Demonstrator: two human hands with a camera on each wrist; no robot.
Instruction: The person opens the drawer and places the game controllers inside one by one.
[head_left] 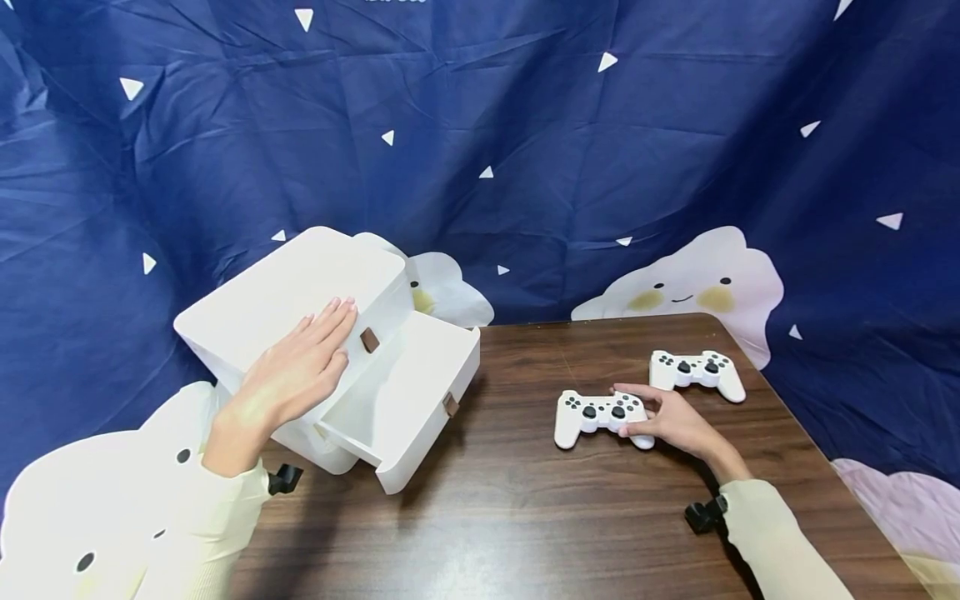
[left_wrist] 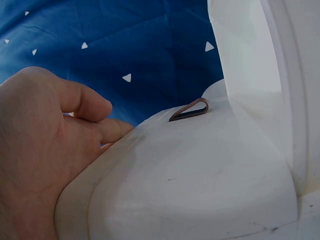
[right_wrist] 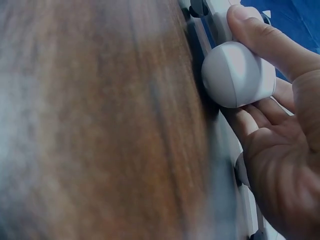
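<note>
My left hand [head_left: 296, 367] rests with straight fingers on top of a white drawer cabinet [head_left: 300, 283]. The cabinet's lower drawer [head_left: 427, 367] is pulled out and has a brown loop tab [head_left: 450, 405]; a similar tab [left_wrist: 190, 110] sits on the upper front in the left wrist view. On the table, my right hand [head_left: 678, 421] grips the right end of a white game controller [head_left: 600, 414], thumb on the near side and fingers round the far side. Its rounded white grip [right_wrist: 237, 75] shows between thumb and fingers in the right wrist view.
A second white game controller [head_left: 697, 373] lies just behind my right hand, near the right edge of the brown wooden table [head_left: 525, 500]. A dark blue curtain [head_left: 525, 100] with white triangles and cloud faces hangs behind the table.
</note>
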